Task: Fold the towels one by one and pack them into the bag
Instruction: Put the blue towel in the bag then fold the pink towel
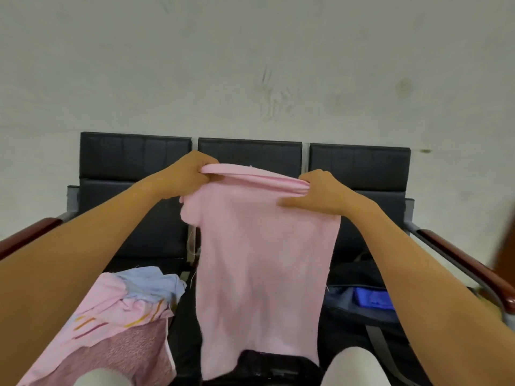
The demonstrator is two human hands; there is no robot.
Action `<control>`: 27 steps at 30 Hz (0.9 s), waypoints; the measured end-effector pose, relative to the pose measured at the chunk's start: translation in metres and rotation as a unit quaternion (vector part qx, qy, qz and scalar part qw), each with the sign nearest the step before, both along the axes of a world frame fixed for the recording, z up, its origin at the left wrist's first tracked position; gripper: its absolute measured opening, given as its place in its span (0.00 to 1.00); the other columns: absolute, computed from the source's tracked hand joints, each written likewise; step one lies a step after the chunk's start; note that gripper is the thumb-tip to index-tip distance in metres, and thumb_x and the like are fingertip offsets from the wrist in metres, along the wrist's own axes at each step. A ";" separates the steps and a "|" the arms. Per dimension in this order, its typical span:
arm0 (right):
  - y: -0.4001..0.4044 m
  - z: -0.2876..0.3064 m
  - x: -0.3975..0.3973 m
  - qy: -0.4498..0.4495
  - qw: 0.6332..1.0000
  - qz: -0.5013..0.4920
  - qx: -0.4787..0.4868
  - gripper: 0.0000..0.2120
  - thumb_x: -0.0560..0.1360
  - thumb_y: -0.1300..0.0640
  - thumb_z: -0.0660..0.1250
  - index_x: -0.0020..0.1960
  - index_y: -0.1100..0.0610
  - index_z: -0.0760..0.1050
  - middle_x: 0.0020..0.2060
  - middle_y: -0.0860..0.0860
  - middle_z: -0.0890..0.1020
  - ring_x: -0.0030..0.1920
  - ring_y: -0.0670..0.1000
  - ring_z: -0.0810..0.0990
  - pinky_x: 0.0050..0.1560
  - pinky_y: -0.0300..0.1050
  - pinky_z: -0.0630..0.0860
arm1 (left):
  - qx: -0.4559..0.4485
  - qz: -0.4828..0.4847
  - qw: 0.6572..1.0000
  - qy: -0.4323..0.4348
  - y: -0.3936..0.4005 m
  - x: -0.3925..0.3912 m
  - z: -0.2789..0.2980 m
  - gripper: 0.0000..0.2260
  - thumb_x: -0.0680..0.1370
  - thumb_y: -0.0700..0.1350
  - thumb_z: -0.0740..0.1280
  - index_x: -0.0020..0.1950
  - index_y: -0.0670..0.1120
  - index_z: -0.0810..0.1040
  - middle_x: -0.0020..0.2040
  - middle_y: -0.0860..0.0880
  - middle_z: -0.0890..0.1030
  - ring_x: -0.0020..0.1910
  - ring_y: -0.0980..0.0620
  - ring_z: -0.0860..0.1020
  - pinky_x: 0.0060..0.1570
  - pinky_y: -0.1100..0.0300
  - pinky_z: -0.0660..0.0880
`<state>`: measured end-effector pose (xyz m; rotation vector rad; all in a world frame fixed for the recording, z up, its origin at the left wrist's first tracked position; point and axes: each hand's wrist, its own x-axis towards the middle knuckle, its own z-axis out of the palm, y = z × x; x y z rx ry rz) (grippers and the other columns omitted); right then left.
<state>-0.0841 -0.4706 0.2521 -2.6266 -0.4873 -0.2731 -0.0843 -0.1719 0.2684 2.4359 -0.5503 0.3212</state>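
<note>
Folding step under way. My left hand (186, 174) and right hand (317, 192) each pinch top edge of pink towel (262, 257), doubled over, hanging above bench seats (248, 154). Bag (362, 299) right of towel, towel pile (131, 307) left. Next, likely: bring halves together, edges matched.

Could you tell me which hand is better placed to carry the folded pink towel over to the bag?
Right, I think. The bag lies on the seat below the right hand, while the left hand is over the pile of unfolded towels. Both hands grip the pink towel at its top fold.
</note>
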 end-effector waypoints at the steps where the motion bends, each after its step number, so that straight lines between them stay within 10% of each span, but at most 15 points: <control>1: -0.001 0.000 -0.002 0.022 0.999 0.005 -0.025 0.34 0.65 0.34 0.75 0.44 0.66 0.75 0.35 0.58 0.77 0.33 0.51 0.72 0.37 0.46 0.70 | -0.019 -0.010 1.000 0.004 0.000 -0.001 -0.001 0.09 0.80 0.37 0.62 0.48 0.42 0.82 0.43 0.43 0.83 0.44 0.41 0.81 0.44 0.52 0.79; 9: -0.010 0.005 -0.006 0.058 0.993 -0.042 -0.093 0.21 0.76 0.46 0.71 0.34 0.57 0.67 0.30 0.51 0.73 0.30 0.50 0.69 0.33 0.41 0.67 | 0.060 -0.038 0.991 0.109 -0.005 -0.007 0.000 0.15 0.70 0.57 0.73 0.45 0.46 0.83 0.39 0.49 0.84 0.36 0.50 0.83 0.37 0.59 0.79; 16: -0.010 -0.022 0.031 0.157 0.977 0.010 -0.145 0.10 0.72 0.53 0.73 0.51 0.55 0.79 0.44 0.51 0.83 0.45 0.53 0.83 0.50 0.48 0.81 | 0.225 -0.025 0.953 0.202 0.003 0.037 -0.030 0.12 0.69 0.53 0.77 0.47 0.50 0.82 0.43 0.53 0.85 0.41 0.53 0.84 0.46 0.56 0.81; 22: -0.002 -0.061 0.107 0.128 0.980 -0.041 -0.146 0.05 0.74 0.65 0.64 0.47 0.60 0.78 0.43 0.57 0.81 0.45 0.59 0.81 0.42 0.47 0.77 | 0.253 0.052 0.963 0.084 0.002 0.110 -0.070 0.08 0.73 0.49 0.73 0.47 0.46 0.81 0.43 0.49 0.82 0.42 0.49 0.80 0.44 0.53 0.78; 27: 0.009 -0.055 0.157 -0.070 0.982 -0.121 -0.129 0.09 0.77 0.66 0.58 0.41 0.56 0.68 0.33 0.49 0.70 0.39 0.57 0.75 0.37 0.48 0.69 | 0.251 0.138 0.955 -0.077 0.002 0.161 -0.069 0.05 0.77 0.43 0.63 0.43 0.46 0.77 0.39 0.46 0.80 0.38 0.45 0.78 0.37 0.54 0.73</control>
